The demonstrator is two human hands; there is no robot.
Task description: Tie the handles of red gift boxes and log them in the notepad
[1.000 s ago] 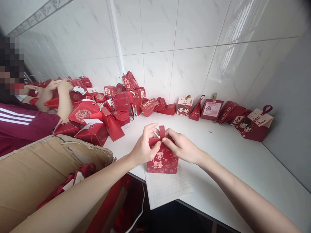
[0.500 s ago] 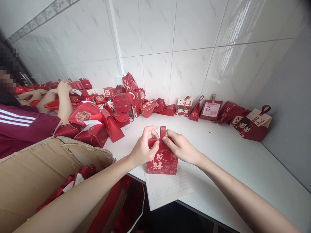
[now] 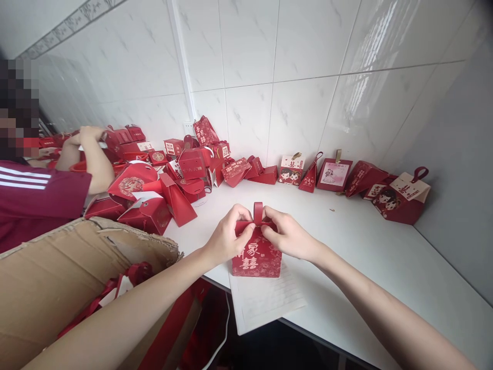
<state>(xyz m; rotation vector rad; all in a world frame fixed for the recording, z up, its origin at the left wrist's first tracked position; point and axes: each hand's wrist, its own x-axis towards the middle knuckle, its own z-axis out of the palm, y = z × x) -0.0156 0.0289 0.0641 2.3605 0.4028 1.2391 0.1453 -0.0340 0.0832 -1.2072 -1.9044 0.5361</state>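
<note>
A red gift box (image 3: 257, 259) with pale printed characters and flowers stands upright at the table's front edge, partly on a sheaf of paper (image 3: 269, 303). From the middle of its top rises a red strap loop (image 3: 258, 211). My left hand (image 3: 234, 231) pinches the top edge just left of the loop, thumb in front and fingers behind. On the other side, my right hand (image 3: 284, 231) grips the same edge, its thumb on the front face near the loop's base. The fingertips behind the box are hidden.
Red gift boxes (image 3: 146, 213) lie heaped at left, and more, such as one with a cartoon couple (image 3: 400, 198), line the tiled wall. A torn cardboard carton (image 3: 50, 267) holding red pieces stands at front left. Beyond it, a co-worker's arm (image 3: 94, 159) reaches over the heap.
My right hand has shifted from the strap loop's base slightly right onto the top edge. The box has stayed in place. The co-worker's head and arms have moved.
</note>
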